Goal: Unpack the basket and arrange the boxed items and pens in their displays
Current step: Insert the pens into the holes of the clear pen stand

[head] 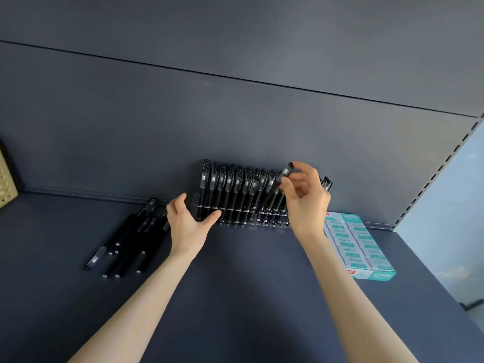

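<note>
A clear acrylic pen display (195, 205) stands against the back wall of the dark shelf, holding several upright black pens (235, 189). My right hand (303, 197) pinches one black pen (284, 174) by its upper end, tilted, its tip down among the right-hand slots. My left hand (187, 221) is spread, thumb touching the front left of the display. Several loose black pens (128, 239) lie on the shelf to the left. A teal and white tray of boxed items (358, 244) lies flat at the right.
The dark shelf surface (248, 284) stretches toward me. A beige perforated object (6, 179) sits at the far left edge. A slotted upright rail (440, 169) and pale wall bound the shelf on the right.
</note>
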{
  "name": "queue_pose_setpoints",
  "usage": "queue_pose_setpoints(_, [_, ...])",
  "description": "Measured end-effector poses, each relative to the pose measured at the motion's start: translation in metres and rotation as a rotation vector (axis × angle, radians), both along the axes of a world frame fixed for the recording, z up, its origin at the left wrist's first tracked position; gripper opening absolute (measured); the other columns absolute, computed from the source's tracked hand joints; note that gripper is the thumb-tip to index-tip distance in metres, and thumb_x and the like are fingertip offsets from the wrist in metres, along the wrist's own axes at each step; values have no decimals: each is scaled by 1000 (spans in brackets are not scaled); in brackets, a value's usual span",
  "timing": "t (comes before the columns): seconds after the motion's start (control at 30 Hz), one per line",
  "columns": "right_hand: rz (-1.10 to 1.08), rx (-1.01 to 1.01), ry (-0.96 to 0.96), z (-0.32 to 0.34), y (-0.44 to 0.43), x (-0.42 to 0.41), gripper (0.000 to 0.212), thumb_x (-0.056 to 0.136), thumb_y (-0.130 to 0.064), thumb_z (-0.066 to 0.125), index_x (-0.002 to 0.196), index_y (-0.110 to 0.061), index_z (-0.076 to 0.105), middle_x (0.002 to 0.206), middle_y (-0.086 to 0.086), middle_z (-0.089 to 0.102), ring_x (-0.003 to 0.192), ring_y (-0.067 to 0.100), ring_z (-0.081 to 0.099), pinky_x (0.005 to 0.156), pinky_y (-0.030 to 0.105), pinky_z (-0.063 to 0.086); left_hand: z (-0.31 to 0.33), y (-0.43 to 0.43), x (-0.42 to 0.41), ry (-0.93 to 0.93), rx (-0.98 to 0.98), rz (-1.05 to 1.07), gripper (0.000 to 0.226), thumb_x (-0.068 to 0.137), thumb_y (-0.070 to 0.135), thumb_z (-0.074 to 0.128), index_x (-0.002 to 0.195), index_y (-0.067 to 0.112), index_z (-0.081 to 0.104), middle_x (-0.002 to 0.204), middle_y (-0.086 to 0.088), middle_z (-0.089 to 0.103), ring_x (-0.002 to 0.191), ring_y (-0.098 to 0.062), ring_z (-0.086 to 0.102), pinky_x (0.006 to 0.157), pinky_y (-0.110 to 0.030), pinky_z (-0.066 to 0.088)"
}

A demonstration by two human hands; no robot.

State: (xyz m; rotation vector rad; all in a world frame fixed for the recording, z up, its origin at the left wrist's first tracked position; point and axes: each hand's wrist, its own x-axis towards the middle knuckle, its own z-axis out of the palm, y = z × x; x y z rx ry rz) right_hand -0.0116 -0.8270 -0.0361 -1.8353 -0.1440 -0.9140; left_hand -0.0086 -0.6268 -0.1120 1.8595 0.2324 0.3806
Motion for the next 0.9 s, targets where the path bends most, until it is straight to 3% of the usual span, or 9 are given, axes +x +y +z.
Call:
queue_pose_setpoints(0.1, [0,-49,-8,1,5,5,27,88,-11,62,112,-21,59,82,-11,63,72,6,61,70,6,43,-7,0,10,0,-3,-45,95,76,35,77,148,6,22,152,-10,26,138,-24,31,106,-29,27])
queue_pose_setpoints(0.23, [-12,-106,-17,0,9,8,28,88,-8,62,115,-16,60,84,-8,61,76,-2,58,71,5,44,-13,0,15,-42,59,-40,82,79,40,73,143,5,34,143,-11,46,133,-25,42,107,-33,33])
queue_pose_setpoints(0.37, [-18,-138,11,-6,11,10,28,88,-8,62,115,-14,60,82,-15,58,74,-8,56,72,9,46,-15,-1,15,-65,66,-27,79,80,41,72,142,6,37,139,-11,51,130,-26,45,105,-34,37])
queue_pose_setpoints(0.47, [-21,-196,36,-12,14,12,28,88,-9,63,115,-14,60,79,-17,57,69,1,57,75,26,52,-15,-1,15,-74,67,-18,79,80,41,72,142,6,37,139,-11,51,131,-26,44,104,-32,36])
queue_pose_setpoints(0.57, [-31,-269,46,-17,16,14,28,86,-7,63,114,-11,61,81,-3,63,69,17,60,73,41,54,-16,0,15,-83,68,-3,77,80,40,72,141,7,38,137,-10,52,129,-25,45,97,-23,33])
queue_pose_setpoints(0.9, [-61,-405,133,-13,12,18,27,88,-12,61,115,-14,58,83,0,66,71,22,60,72,40,51,-15,-1,15,-73,84,3,77,80,40,72,141,6,38,136,-11,54,129,-26,47,96,-26,35])
